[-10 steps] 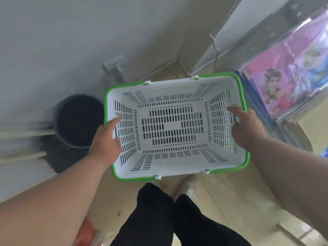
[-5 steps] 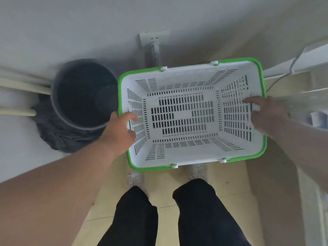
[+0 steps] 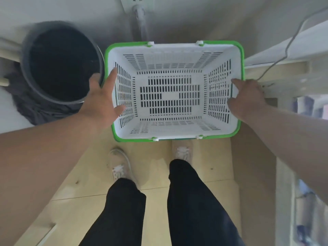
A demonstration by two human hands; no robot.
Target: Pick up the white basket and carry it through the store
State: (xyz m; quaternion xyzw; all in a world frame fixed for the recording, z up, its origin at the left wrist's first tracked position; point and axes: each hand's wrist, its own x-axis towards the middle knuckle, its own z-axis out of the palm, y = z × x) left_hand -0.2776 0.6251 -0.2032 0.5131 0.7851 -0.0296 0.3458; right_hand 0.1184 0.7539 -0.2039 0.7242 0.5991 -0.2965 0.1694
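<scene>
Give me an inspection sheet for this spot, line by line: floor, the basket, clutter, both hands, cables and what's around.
Surface: pale tiled floor, a few dark specks.
Job's things: white basket with green rim, empty, upright.
Clutter: dark round bucket beside the basket's left side, grey cloth bunched under it.
Grippers: left hand on the basket's left wall, thumb inside; right hand on its right wall, thumb inside.
Cables: thin cable trailing over the white shelf at right.
Surroundings: wall socket with plug directly ahead; person's white shoes and black trousers below the basket.
</scene>
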